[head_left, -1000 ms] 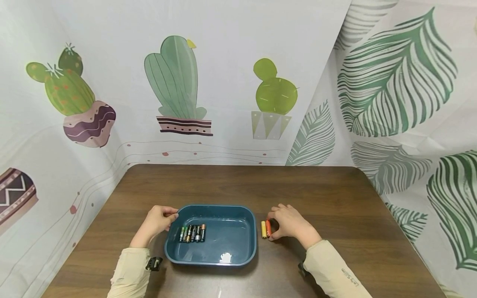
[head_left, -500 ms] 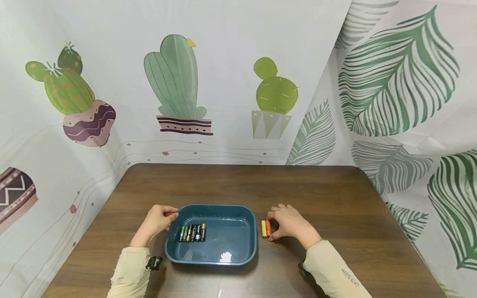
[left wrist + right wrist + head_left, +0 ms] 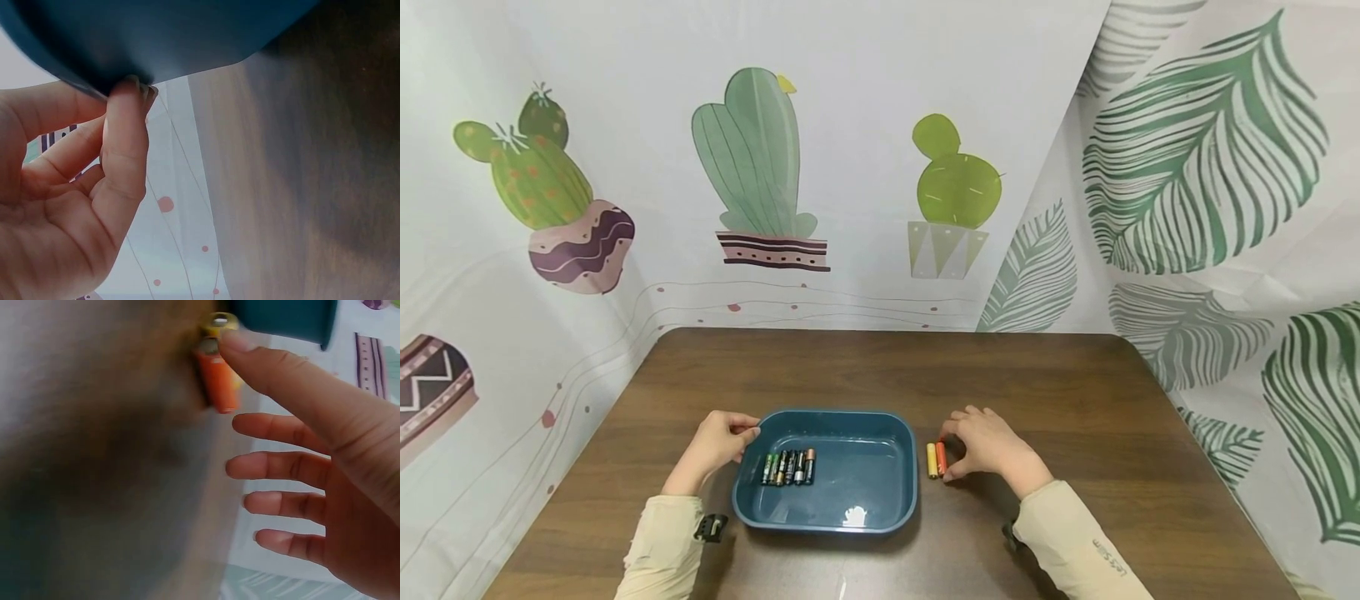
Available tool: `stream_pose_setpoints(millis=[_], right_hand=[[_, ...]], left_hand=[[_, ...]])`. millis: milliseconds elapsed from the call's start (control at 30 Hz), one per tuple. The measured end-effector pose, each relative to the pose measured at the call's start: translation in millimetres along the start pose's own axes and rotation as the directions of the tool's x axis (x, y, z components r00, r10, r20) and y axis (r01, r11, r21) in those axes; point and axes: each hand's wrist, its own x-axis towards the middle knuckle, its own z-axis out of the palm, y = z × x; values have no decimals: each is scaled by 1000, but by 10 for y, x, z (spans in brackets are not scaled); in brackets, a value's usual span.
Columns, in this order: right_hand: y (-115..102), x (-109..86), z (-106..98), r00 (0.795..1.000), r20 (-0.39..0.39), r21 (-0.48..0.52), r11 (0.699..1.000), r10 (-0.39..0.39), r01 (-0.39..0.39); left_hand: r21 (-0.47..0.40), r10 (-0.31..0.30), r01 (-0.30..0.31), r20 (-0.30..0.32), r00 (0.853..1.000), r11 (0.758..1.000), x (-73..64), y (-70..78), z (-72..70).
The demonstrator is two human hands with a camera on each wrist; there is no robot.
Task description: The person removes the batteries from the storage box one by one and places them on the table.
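Observation:
A blue rectangular tray (image 3: pixel 865 475) stands on the table, with several dark AA-size batteries (image 3: pixel 787 468) lying in a row at the left of its floor. My left hand (image 3: pixel 715 437) pinches the tray's far left corner between thumb and fingers; the left wrist view shows the thumb against the tray wall (image 3: pixel 187 31). Just right of the tray, a yellow battery (image 3: pixel 932 461) and an orange battery (image 3: pixel 941 460) lie side by side. Beside the orange one is my right hand (image 3: pixel 990 444), its fingers spread and apart from the battery, its thumb near one end (image 3: pixel 219 378).
The brown wooden table (image 3: pixel 1060 392) extends behind and to the right of the tray. A printed cloth (image 3: pixel 865 167) with cactus and leaf pictures hangs along the table's far edge and both sides. A black wrist strap (image 3: pixel 711 527) sits at the left cuff.
The right hand's fingers have eased slightly away from the orange battery, which stays beside the yellow one. The left hand and the tray have not visibly moved.

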Motion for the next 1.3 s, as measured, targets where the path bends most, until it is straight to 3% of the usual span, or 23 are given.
stream_pose_setpoints(millis=[333,733,1033,1300], right_hand=[[-211,161,-344,992,-116,-48,998,-57,52],[-604,487,-545,979,-112,-67,984,-170,163],[-908,749,-623,981,-42,-58,981,-189,186],[-1170,990,-560,974,53,-100,969,-221,225]], left_hand=[[-14,7,-7,-4,1000,1000,-9,19,1],[-12,-13,13,-5,1000,1000,-27,12,5],[-13,-20,20,3,1000,1000,-23,23,-10],[-22,-33,34,30,999,999,8,39,-37]])
